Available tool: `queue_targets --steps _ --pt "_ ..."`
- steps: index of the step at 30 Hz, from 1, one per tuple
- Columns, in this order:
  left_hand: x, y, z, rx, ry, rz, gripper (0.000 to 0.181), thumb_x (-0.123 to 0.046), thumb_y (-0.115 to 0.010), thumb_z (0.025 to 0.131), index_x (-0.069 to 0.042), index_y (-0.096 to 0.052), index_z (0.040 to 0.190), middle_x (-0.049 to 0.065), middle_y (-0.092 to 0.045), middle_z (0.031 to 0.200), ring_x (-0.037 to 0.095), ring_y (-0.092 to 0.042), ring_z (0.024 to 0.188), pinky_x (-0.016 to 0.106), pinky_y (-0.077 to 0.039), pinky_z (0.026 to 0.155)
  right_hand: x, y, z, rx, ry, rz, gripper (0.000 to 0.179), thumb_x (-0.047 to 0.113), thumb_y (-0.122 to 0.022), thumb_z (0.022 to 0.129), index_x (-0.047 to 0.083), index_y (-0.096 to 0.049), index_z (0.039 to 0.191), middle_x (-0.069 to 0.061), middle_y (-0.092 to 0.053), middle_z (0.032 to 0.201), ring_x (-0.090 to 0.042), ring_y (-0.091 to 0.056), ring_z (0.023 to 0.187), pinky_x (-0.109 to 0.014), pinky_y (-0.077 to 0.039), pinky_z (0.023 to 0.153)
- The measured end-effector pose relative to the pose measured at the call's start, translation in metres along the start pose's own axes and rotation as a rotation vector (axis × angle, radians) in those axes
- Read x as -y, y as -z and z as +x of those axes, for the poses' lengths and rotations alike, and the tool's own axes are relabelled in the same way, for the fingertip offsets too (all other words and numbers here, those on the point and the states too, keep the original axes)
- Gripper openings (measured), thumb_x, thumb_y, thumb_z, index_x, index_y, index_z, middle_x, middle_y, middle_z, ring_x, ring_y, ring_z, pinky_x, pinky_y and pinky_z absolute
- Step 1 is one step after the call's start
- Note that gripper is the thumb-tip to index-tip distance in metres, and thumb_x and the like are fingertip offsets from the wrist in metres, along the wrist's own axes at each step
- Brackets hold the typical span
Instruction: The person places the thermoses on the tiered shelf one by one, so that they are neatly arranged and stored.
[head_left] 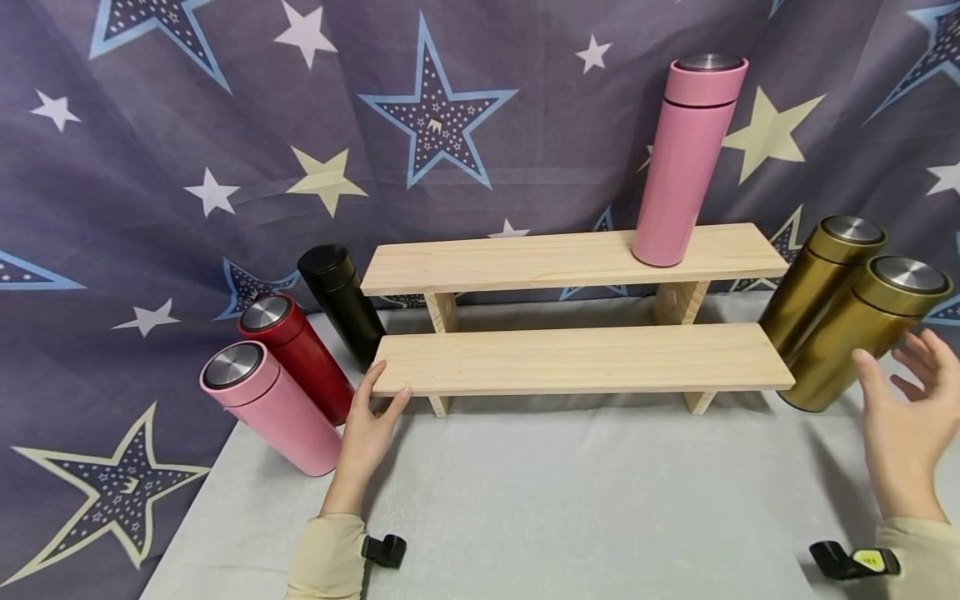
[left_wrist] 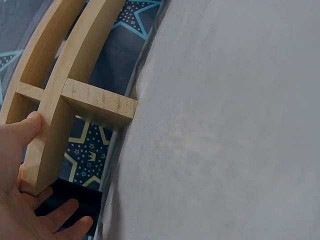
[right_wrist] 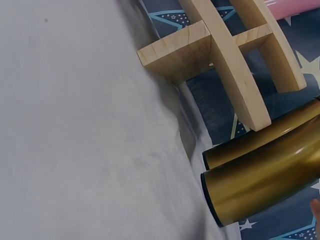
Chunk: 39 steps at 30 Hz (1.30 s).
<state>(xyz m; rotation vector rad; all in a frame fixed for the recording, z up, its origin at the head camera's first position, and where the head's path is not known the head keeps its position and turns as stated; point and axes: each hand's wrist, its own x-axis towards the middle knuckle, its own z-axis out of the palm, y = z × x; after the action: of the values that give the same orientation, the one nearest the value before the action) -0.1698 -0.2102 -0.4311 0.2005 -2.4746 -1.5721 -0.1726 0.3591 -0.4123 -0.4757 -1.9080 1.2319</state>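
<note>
A two-tier wooden shelf (head_left: 577, 360) stands on the table. My left hand (head_left: 369, 433) holds the left front corner of its lower board; in the left wrist view the thumb (left_wrist: 30, 127) lies on the board's front and the fingers are at its end. My right hand (head_left: 911, 421) is beside the front gold thermos (head_left: 847, 342), thumb and fingers spread with nothing between them. A second gold thermos (head_left: 806, 292) stands just behind, close to the shelf's right end. One tall pink thermos (head_left: 686, 167) stands on the upper board, right of its middle.
Left of the shelf stand a black thermos (head_left: 345, 300), a red thermos (head_left: 307, 358) and another pink thermos (head_left: 281, 417). The grey cloth-covered table (head_left: 585, 500) extends in front of the shelf. A star-patterned curtain (head_left: 262, 125) hangs close behind.
</note>
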Motion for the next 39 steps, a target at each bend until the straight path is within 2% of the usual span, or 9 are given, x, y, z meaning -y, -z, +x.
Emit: queue_targets --steps 3,7,13,22,29,33,39 --pt "0.000 0.000 0.000 0.001 0.001 0.001 0.067 -0.027 -0.066 0.097 -0.011 -0.034 0.153 0.011 -0.018 0.163 0.041 -0.034 0.139 0.053 -0.035 0.109 -0.001 -0.003 0.003 0.011 -0.039 -0.013 0.063 0.022 -0.070 0.092 0.022 -0.041 0.148 0.007 -0.049 0.143 -0.003 -0.046 0.125 -0.020 -0.034 0.106" --pt "0.000 0.000 0.000 0.005 0.002 0.003 0.067 -0.028 -0.065 0.098 -0.010 -0.033 0.154 0.011 -0.018 0.163 0.041 -0.034 0.140 0.053 -0.035 0.109 -0.004 -0.006 0.008 0.015 -0.082 0.024 0.065 0.018 -0.073 0.089 0.022 -0.043 0.147 0.012 -0.052 0.135 -0.004 -0.048 0.123 -0.019 -0.034 0.103" --pt "0.001 0.000 0.000 0.004 0.000 0.005 0.067 -0.028 -0.066 0.098 -0.010 -0.033 0.153 0.011 -0.018 0.163 0.040 -0.034 0.140 0.052 -0.035 0.109 -0.011 -0.011 0.013 0.047 -0.065 0.023 0.069 0.020 -0.074 0.088 0.024 -0.041 0.148 0.012 -0.049 0.136 -0.006 -0.045 0.125 -0.020 -0.033 0.104" --pt "0.000 0.001 -0.001 0.005 0.005 0.015 0.068 -0.030 -0.065 0.097 -0.012 -0.033 0.154 0.010 -0.018 0.163 0.039 -0.033 0.140 0.053 -0.036 0.108 -0.015 -0.019 0.016 0.058 -0.090 0.101 0.072 0.015 -0.077 0.084 0.022 -0.042 0.147 0.011 -0.050 0.129 -0.007 -0.048 0.121 -0.020 -0.037 0.100" --pt "-0.001 0.000 -0.001 0.008 0.010 0.016 0.068 -0.030 -0.065 0.097 -0.012 -0.033 0.154 0.011 -0.017 0.163 0.040 -0.032 0.141 0.054 -0.036 0.108 -0.015 -0.023 0.015 0.075 -0.083 0.056 0.076 0.022 -0.076 0.086 0.026 -0.036 0.150 0.012 -0.047 0.132 -0.002 -0.044 0.118 -0.021 -0.030 0.096" --pt "0.000 0.000 -0.001 0.007 0.008 0.015 0.067 -0.029 -0.065 0.097 -0.012 -0.033 0.154 0.012 -0.017 0.163 0.040 -0.032 0.140 0.054 -0.036 0.108 -0.015 -0.025 0.016 0.071 -0.098 0.070 0.077 0.021 -0.076 0.086 0.026 -0.034 0.150 0.012 -0.047 0.131 -0.001 -0.044 0.116 -0.020 -0.028 0.091" --pt "0.000 0.001 -0.001 0.011 0.010 0.017 0.068 -0.031 -0.065 0.097 -0.012 -0.033 0.154 0.012 -0.016 0.163 0.041 -0.032 0.141 0.055 -0.035 0.108 -0.014 -0.027 0.015 0.057 -0.124 0.091 0.074 0.020 -0.075 0.086 0.024 -0.034 0.148 0.012 -0.047 0.127 0.000 -0.044 0.112 -0.020 -0.027 0.092"
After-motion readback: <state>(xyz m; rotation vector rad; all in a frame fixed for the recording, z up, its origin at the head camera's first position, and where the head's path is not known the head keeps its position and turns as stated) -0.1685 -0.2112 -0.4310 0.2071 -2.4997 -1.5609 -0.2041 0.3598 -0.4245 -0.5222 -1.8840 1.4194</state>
